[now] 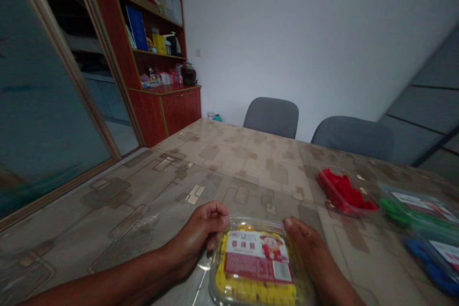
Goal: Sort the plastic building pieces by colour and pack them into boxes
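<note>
A clear plastic box (258,291) with a labelled lid sits at the near edge of the view, full of yellow pieces whose kind I cannot make out. Its label is white and maroon with a cartoon figure. My left hand (204,229) grips the box at its far left corner, thumb and curled fingers at the rim. On the opposite side, my right hand (308,244) holds the far right corner, its thumb on the lid edge and its other fingers hidden behind the box.
To the right stand an uncovered clear box of red pieces (344,191), a lidded box of green pieces (394,213) and a lidded box of blue pieces (426,258). Two grey chairs (271,117) are beyond the patterned table (229,167). A red-brown cabinet (181,110) stands back left.
</note>
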`<action>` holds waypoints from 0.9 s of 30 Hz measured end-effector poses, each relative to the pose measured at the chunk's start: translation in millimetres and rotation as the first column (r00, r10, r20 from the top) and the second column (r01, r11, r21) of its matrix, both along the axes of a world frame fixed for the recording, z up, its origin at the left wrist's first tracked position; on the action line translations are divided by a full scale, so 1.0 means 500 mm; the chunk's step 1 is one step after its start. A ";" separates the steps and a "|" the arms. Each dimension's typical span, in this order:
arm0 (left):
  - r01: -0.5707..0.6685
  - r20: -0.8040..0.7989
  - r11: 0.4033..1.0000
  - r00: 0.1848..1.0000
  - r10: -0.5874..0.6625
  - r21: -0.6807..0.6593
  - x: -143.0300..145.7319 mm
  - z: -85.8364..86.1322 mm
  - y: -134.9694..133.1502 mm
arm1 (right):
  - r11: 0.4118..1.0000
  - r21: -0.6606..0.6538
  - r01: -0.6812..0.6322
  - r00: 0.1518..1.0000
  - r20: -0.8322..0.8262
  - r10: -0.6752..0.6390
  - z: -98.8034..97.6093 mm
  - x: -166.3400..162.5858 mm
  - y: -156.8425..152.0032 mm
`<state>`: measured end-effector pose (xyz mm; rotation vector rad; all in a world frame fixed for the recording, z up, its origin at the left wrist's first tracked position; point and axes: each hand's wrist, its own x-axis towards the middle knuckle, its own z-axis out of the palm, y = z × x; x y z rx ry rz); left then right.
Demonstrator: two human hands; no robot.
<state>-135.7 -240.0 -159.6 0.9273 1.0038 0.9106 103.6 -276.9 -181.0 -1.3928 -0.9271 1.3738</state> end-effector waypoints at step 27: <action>0.757 -0.857 0.449 0.513 0.040 0.474 -0.009 0.097 -0.041 | 0.977 0.180 -0.115 0.975 0.206 0.077 0.059 0.006 -0.022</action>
